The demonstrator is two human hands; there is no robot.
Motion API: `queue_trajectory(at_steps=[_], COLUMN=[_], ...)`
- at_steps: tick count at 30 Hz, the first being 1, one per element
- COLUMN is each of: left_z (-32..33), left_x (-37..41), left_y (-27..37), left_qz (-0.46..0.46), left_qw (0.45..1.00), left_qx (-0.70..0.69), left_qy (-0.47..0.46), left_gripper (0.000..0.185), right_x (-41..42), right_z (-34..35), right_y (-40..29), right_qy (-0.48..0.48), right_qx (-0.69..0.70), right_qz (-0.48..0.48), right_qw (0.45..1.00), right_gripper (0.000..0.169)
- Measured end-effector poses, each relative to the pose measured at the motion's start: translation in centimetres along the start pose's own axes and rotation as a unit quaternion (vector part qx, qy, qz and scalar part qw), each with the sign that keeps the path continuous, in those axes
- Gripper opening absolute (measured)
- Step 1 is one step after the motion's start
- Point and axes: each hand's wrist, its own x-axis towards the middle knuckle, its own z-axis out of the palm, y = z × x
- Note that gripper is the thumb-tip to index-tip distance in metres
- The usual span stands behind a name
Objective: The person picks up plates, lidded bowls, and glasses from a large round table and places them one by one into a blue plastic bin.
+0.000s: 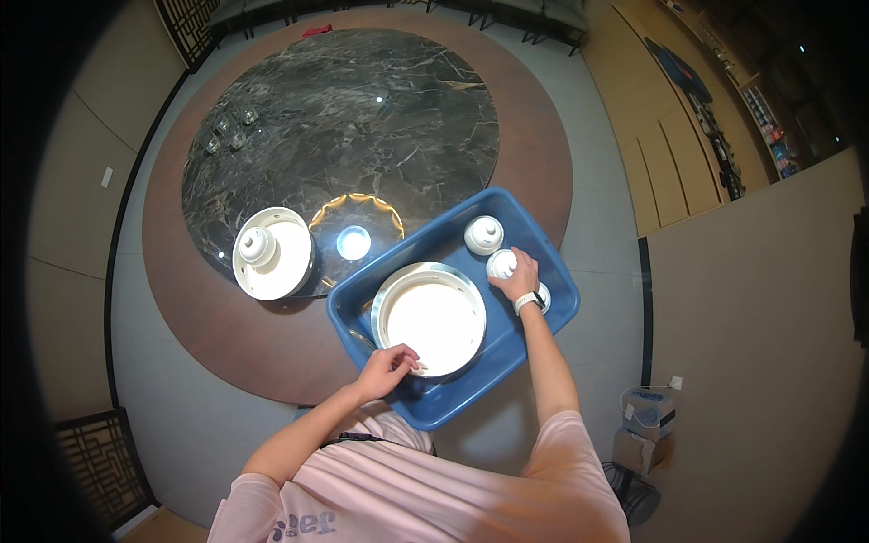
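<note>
My right hand (519, 275) is closed around a white lidded ceramic pot (502, 263) inside a blue plastic tub (434, 416). A similar lidded pot (484, 235) stands just beyond it. Another white piece (544, 298) is partly hidden under my wrist. On the tub's left side sits a large round white dish (434, 326) with a raised rim, glaring under the light. My left hand (390, 370) is at the dish's near rim, fingers loosely bent; whether it touches the rim is unclear. Something shiny (362, 339) shows beside the dish, mostly hidden.
The tub overlaps the edge of a round wooden table (271, 353) with a dark marble turntable (353, 129). On it are another white round dish (271, 271) holding a lidded pot (256, 246), and several small glasses (231, 129). Boxes (648, 414) stand by the right wall.
</note>
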Motion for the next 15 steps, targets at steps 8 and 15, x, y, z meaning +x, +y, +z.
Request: queue_trajectory(at_steps=[8, 15], left_z=[-2.6, -5.4], left_x=[-1.4, -3.5], left_y=[-0.3, -1.3], left_qz=[0.021, 0.012], left_qw=[0.999, 0.996], left_qx=[-0.014, -0.063], left_qy=[0.033, 0.054], left_gripper=[0.017, 0.018], right_x=[-0.1, 0.4], right_z=[0.9, 1.1], right_y=[-2.0, -2.8], right_qy=[0.033, 0.020], right_qx=[-0.035, -0.103], right_qz=[0.103, 0.171], right_qw=[0.994, 0.980], right_gripper=[0.098, 0.102])
